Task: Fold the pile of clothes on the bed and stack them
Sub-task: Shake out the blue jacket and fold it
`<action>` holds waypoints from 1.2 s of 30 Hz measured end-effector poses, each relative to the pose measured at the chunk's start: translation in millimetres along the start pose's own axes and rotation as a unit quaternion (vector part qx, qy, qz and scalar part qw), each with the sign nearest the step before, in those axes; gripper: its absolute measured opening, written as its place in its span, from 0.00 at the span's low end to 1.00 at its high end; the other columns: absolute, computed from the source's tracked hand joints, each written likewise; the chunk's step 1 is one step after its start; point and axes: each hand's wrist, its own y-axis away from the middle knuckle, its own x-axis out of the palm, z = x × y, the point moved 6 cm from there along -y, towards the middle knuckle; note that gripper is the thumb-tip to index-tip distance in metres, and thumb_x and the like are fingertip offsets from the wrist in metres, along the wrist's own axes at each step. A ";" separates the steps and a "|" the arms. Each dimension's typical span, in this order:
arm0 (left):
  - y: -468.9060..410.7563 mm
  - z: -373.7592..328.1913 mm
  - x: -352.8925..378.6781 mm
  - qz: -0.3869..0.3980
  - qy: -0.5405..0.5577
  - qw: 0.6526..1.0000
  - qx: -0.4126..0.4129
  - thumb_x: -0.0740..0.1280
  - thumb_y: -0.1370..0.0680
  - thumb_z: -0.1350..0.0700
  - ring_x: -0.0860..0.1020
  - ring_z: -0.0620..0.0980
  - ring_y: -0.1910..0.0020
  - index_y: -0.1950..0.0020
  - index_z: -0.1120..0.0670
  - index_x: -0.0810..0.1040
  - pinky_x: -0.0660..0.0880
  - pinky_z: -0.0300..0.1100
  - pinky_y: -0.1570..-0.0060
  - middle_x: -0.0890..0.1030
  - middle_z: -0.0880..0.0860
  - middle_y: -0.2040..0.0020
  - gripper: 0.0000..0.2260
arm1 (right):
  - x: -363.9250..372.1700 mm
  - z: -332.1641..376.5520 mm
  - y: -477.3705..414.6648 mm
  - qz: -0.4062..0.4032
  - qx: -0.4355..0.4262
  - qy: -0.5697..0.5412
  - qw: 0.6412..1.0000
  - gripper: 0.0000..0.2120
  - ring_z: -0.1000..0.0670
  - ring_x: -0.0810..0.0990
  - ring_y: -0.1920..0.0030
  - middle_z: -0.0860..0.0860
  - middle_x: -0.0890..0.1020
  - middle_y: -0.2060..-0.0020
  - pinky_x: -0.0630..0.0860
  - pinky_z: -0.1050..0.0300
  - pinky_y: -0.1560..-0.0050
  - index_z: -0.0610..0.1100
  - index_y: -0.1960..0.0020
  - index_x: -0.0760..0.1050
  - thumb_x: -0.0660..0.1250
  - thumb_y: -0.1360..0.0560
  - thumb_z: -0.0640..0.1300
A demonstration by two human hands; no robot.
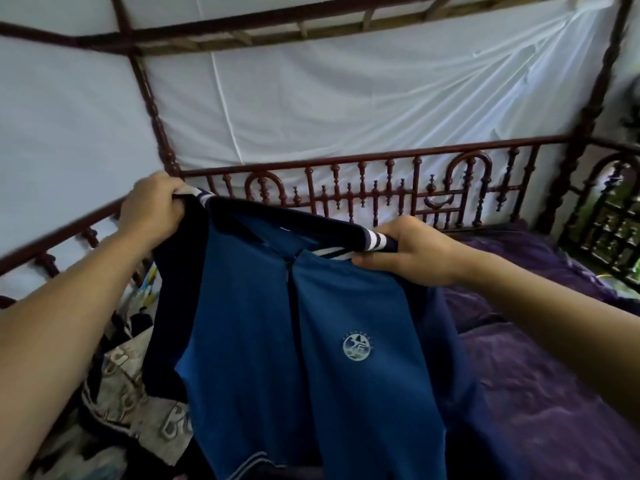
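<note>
Jacket (311, 323), blue with navy sleeves, held up in the air above the bed, front facing the camera, zip partly shut. White cloth (311, 98) stretched behind the carved red-brown rail (381, 188). Purple cover (540, 393) spread below and to the right. Pile (131, 403) of mixed clothes lies lower left, partly hidden by the jacket. Left hand (152, 206) fisted round one end of the striped collar (375, 240); right hand (412, 251) pinches the other end, fingers curled over it. Round white emblem (359, 345) on the chest.
</note>
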 end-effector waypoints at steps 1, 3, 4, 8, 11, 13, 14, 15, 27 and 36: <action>-11.9 5.5 3.7 -0.026 0.010 1.000 0.004 0.62 0.25 0.66 0.76 0.68 0.53 0.50 0.62 0.82 0.72 0.55 0.53 0.77 0.66 0.53 0.10 | 3.0 3.7 -8.2 -0.002 0.002 -0.011 1.000 0.18 0.54 0.66 0.71 0.51 0.69 0.72 0.62 0.57 0.70 0.41 0.64 0.72 0.70 0.26 0.53; -35.1 11.9 19.3 -0.056 0.027 0.998 0.013 0.61 0.26 0.66 0.76 0.69 0.53 0.49 0.63 0.81 0.72 0.56 0.53 0.77 0.67 0.52 0.10 | 12.9 1.4 -20.6 -0.006 0.016 -0.037 0.999 0.18 0.54 0.66 0.71 0.52 0.68 0.72 0.61 0.57 0.71 0.40 0.63 0.72 0.69 0.25 0.53; -43.8 11.1 32.0 -0.058 0.027 0.998 0.027 0.62 0.26 0.66 0.75 0.68 0.52 0.48 0.62 0.81 0.72 0.56 0.52 0.77 0.67 0.51 0.11 | 21.0 -5.3 -23.2 -0.014 0.030 -0.039 0.999 0.17 0.55 0.66 0.71 0.53 0.69 0.72 0.62 0.57 0.71 0.40 0.63 0.73 0.69 0.24 0.52; -52.7 -13.2 117.0 0.002 -0.013 0.991 0.132 0.60 0.28 0.64 0.75 0.65 0.48 0.47 0.61 0.81 0.72 0.56 0.49 0.79 0.63 0.46 0.14 | 69.3 -72.2 -6.1 -0.102 0.139 0.041 0.984 0.07 0.50 0.75 0.66 0.53 0.78 0.67 0.73 0.49 0.63 0.44 0.58 0.74 0.65 0.25 0.47; -35.3 -56.4 194.6 0.074 0.027 0.978 0.195 0.55 0.30 0.61 0.75 0.63 0.44 0.45 0.60 0.81 0.71 0.55 0.47 0.80 0.61 0.43 0.20 | 101.4 -139.6 43.5 -0.173 0.281 0.058 0.942 0.07 0.45 0.78 0.58 0.52 0.82 0.60 0.74 0.48 0.57 0.47 0.49 0.76 0.63 0.26 0.42; -20.0 -98.6 242.6 0.113 0.059 0.965 0.231 0.56 0.28 0.63 0.75 0.62 0.40 0.43 0.61 0.80 0.70 0.55 0.44 0.79 0.61 0.40 0.18 | 111.1 -170.2 84.1 -0.216 0.344 0.058 0.912 0.15 0.47 0.80 0.53 0.54 0.84 0.54 0.75 0.51 0.55 0.53 0.41 0.76 0.63 0.26 0.40; -13.4 -121.1 264.3 0.131 0.075 0.959 0.241 0.58 0.27 0.65 0.74 0.61 0.38 0.42 0.60 0.80 0.69 0.55 0.42 0.78 0.61 0.38 0.17 | 111.7 -180.5 103.5 -0.232 0.368 0.060 0.899 0.18 0.47 0.81 0.51 0.56 0.84 0.52 0.74 0.52 0.55 0.55 0.39 0.76 0.63 0.26 0.40; -7.4 -144.4 283.4 0.148 0.091 0.954 0.244 0.59 0.26 0.66 0.73 0.60 0.36 0.40 0.59 0.79 0.67 0.54 0.41 0.77 0.60 0.36 0.17 | 109.9 -189.2 122.5 -0.244 0.388 0.067 0.886 0.19 0.48 0.81 0.50 0.57 0.84 0.51 0.73 0.54 0.56 0.57 0.38 0.75 0.63 0.26 0.40; 54.2 -456.7 415.7 0.260 0.154 0.896 0.325 0.57 0.23 0.63 0.73 0.59 0.42 0.40 0.54 0.76 0.67 0.52 0.46 0.78 0.56 0.42 0.15 | 41.6 -323.0 338.1 -0.408 0.530 0.041 0.742 0.14 0.51 0.80 0.55 0.57 0.82 0.58 0.73 0.55 0.56 0.52 0.46 0.79 0.63 0.25 0.37; 154.9 -713.6 557.3 0.377 0.144 0.845 0.352 0.56 0.21 0.60 0.73 0.58 0.41 0.39 0.54 0.75 0.66 0.52 0.44 0.77 0.56 0.41 0.14 | -0.9 -538.5 523.3 -0.412 0.685 -0.013 0.601 0.08 0.43 0.77 0.56 0.48 0.81 0.59 0.67 0.54 0.57 0.48 0.52 0.78 0.62 0.26 0.39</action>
